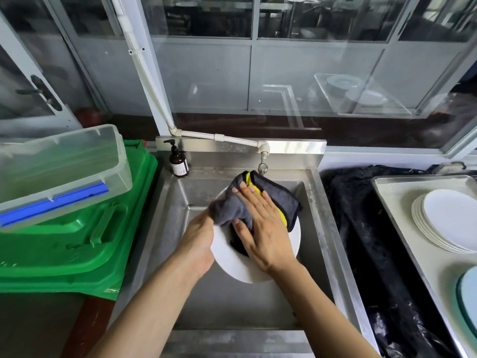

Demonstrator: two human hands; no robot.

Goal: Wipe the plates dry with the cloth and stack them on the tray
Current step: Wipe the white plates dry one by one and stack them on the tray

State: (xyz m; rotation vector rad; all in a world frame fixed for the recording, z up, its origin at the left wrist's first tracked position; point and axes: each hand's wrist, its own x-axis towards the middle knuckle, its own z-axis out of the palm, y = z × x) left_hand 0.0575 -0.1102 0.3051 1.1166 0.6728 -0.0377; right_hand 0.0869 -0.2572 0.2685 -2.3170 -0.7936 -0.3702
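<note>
Over the steel sink (167, 228) I hold a white plate (232, 264) tilted toward me. My left hand (198, 244) grips its left rim. My right hand (263, 228) lies flat, fingers spread, pressing a grey and yellow cloth (278, 200) against the plate's face. The cloth covers the plate's upper half. On the right, a metal tray (402, 192) carries a stack of several white plates (449, 220).
A brown soap pump bottle (178, 161) stands at the sink's back left corner, the tap (263, 161) behind the cloth. A clear plastic box (59, 171) rests on green crates (77, 254) at left. Black plastic sheeting (374, 254) lies between sink and tray. A teal dish edge (468, 298) shows at right.
</note>
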